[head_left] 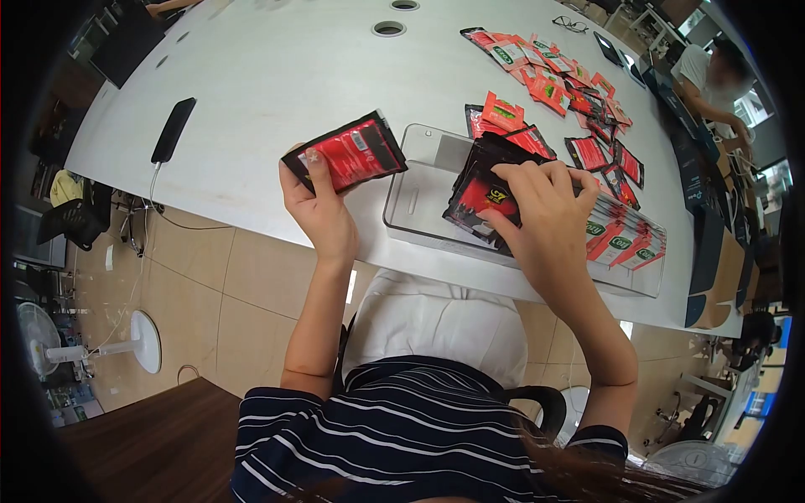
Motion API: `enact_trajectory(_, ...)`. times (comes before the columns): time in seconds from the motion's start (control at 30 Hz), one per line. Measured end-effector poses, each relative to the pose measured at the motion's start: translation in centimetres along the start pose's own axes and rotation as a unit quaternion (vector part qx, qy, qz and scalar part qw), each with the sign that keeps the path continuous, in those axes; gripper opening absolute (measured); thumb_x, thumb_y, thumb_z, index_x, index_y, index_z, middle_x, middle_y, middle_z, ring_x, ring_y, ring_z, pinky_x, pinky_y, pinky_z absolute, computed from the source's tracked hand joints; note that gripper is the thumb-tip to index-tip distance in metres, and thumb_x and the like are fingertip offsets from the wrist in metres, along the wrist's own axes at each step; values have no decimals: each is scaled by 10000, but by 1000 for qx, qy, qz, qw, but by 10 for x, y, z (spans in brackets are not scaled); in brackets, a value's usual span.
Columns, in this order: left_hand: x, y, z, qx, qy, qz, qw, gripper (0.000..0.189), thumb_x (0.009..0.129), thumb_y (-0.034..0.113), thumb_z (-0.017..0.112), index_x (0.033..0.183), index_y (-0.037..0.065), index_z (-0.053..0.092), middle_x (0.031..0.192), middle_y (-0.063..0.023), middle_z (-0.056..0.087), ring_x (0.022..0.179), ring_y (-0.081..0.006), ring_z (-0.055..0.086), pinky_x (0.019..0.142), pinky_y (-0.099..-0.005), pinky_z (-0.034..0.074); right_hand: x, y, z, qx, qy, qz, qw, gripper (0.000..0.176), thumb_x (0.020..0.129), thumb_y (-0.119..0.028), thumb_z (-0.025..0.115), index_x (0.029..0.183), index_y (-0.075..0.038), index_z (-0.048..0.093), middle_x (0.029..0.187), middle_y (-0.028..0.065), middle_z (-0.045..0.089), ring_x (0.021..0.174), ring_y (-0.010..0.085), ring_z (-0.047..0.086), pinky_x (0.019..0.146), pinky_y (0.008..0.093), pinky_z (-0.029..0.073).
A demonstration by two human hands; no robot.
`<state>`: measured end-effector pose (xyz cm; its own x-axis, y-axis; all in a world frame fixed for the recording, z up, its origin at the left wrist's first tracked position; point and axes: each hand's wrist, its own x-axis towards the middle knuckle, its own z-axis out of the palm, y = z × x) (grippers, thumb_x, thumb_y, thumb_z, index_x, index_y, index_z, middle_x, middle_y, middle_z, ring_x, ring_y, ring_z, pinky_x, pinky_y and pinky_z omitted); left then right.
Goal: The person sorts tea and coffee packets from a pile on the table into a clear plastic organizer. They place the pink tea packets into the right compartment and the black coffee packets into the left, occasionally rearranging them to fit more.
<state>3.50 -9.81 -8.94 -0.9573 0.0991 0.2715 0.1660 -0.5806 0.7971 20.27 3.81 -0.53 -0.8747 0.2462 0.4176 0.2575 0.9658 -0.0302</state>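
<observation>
My left hand grips a red and black coffee sachet, raised to the left of a clear plastic box. Over the middle of that box, my right hand is closed around a stack of black and red G7 coffee sachets. Part of the stack is hidden behind my fingers. To the right inside the box, red and white Cozy sachets stand in a row. Behind my right hand, a few more sachets lie on the table.
A loose pile of red, white and black sachets spreads across the far right of the white table. At the left lies a black phone on a white cable. Glasses rest at the far edge. Another person sits at the right, beyond dark boxes.
</observation>
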Motion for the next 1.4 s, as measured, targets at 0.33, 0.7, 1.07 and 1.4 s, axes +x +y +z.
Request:
enact_trajectory(0.33, -2, 7, 0, -59, -7, -8, 998, 272, 883, 90, 497, 1139, 48, 418, 1012, -71, 545, 920, -140, 551, 837, -312, 477, 6, -7, 0, -34, -1, 22, 999, 794, 499, -237, 835, 1210, -160, 488, 1253, 61, 434, 1117, 249, 431, 949, 414, 262)
enact_trajectory(0.7, 0, 0, -2, -47, -49, 12, 998, 333, 831, -28, 605, 1104, 25, 422, 1010, -101, 580, 958, -165, 567, 887, -339, 457, 19, -2, 7, -36, -50, -10, 998, 1076, 491, -304, 849, 1412, -227, 297, 1348, 120, 392, 1249, 281, 358, 1039, 489, 209)
enact_trajectory(1.07, -1, 0, -2, -45, -66, 9, 997, 338, 809, -50, 633, 1066, 58, 441, 967, -91, 608, 912, -120, 575, 815, -246, 458, 26, -1, 6, 0, -106, -205, 973, 459, 563, -141, 741, 1015, -131, 662, 1424, 92, 351, 1346, 268, 264, 1110, 464, 161)
enact_trajectory(1.4, 1, -3, -3, 28, -158, 150, 976, 178, 733, -99, 621, 809, 49, 559, 1107, -165, 590, 1091, -266, 552, 970, -378, 415, 24, -3, 2, -40, -63, -206, 976, 325, 665, -68, 649, 988, -93, 663, 1375, 87, 417, 1311, 263, 326, 1087, 424, 245)
